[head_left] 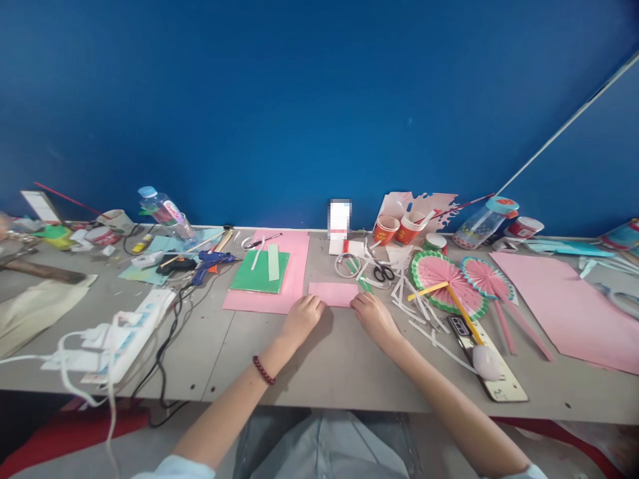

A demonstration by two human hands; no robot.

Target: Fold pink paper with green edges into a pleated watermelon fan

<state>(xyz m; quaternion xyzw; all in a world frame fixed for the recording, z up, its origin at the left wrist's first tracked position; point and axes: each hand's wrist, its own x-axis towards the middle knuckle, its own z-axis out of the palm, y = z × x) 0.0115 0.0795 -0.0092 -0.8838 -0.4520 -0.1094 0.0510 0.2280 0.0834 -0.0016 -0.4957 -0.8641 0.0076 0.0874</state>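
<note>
1. Wall (319, 100): blue, fills the view beyond both hands.
2. Table (344, 359): grey, under both hands, bare on the near side between the forearms.
3. Right pink sheet (569, 306): flat, well right of the right hand.
4. Left pink sheet (297, 266): flat, just beyond and left of the left hand.
5. Power strip (142, 329): white, well left of the left hand, plugs in.
6. Big fan (439, 283): pink with green edge, right of and beyond the right hand. Small fan (486, 279) just right of it.
7. Bottle (167, 213): tilted, far left beyond the left hand.
8. Green pad (244, 276): on the left pink sheet, left of and beyond the left hand, pale strips on top.
9. Phone (506, 382): right of the right hand, nearer the table edge, round pale ball over it.
10. Left hand (305, 313): fingers bunched and curled, tips at the pink strip's near left corner. Right hand (369, 311): same pose, near right corner. Pinching or just pressing, can't tell; thumb gaps hidden.
11. Pink strip (333, 294): between the hands, lying crosswise just beyond the fingertips.
12. Scissors (384, 273): just beyond the right hand.
</note>
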